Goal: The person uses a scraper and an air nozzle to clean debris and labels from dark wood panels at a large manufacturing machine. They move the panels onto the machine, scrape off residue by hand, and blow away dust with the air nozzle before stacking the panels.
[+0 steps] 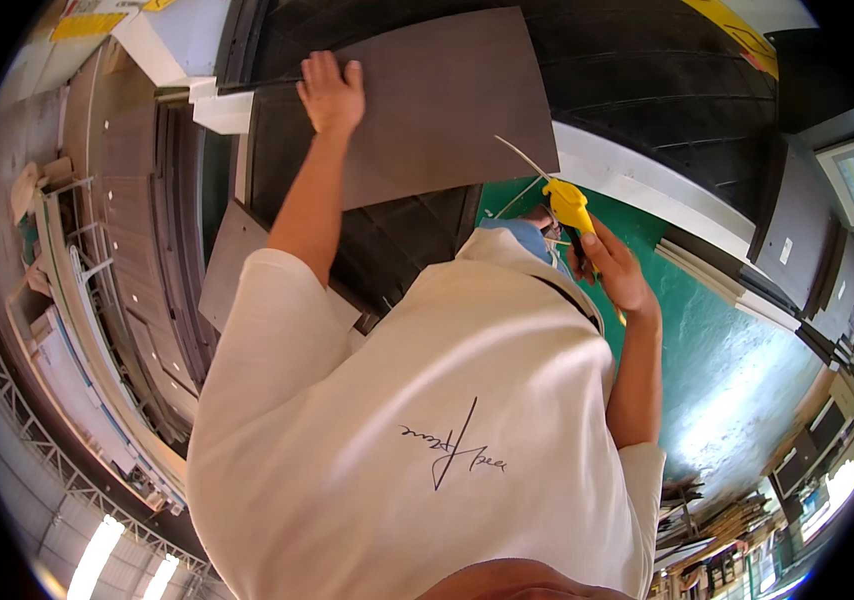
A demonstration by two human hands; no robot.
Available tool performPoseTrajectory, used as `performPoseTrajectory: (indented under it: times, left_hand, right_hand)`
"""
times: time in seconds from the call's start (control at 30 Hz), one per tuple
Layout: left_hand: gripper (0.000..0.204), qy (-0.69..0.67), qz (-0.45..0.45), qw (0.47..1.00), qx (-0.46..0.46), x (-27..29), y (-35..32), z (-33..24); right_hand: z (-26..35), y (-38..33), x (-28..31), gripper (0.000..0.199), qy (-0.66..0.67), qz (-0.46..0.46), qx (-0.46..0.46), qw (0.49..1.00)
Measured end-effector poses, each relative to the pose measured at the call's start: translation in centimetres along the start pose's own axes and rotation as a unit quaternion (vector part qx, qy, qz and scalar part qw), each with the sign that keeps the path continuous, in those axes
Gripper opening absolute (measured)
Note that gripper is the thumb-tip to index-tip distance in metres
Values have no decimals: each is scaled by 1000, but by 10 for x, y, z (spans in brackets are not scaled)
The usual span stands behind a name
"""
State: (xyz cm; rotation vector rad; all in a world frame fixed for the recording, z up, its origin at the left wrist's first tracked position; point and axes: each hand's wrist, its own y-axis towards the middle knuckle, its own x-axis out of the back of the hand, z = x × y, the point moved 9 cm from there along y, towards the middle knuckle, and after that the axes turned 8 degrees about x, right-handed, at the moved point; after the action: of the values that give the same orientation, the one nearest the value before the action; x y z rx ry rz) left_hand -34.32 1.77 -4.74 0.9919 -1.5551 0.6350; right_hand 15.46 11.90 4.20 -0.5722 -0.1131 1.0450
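A woodworking workshop is showing here: stacked dark panels [137,230], a green floor [727,350], offcuts [717,520] and roof trusses [17,400] lying around

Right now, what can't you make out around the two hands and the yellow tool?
- Head view: the tip of the yellow tool is too small to tell whether it touches the dark panel.
- The right hand wraps the tool's handle, hiding it.
- The left hand lies flat on the panel; its palm is hidden.
- The white shirt covers the panel's near edge and the black surface below it.
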Motion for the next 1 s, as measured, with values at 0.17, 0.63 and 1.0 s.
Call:
performPoseTrajectory:
  times: [0.17, 0.63, 1.0]
  left_hand:
    - [77, -27, 14, 1000, 1, 4, -16, 54]
    - [69, 10, 82, 949, -304, 30, -206, -117]
    - [70, -85, 128, 857, -492, 3, -256, -267]
  right_hand:
    - [-5, 6, -21, 57, -25, 77, -52, 995]
    - [-2, -58, 20, 54, -231, -114, -61, 964]
    - [-36, -99, 44, 49, -64, -141, -82, 985]
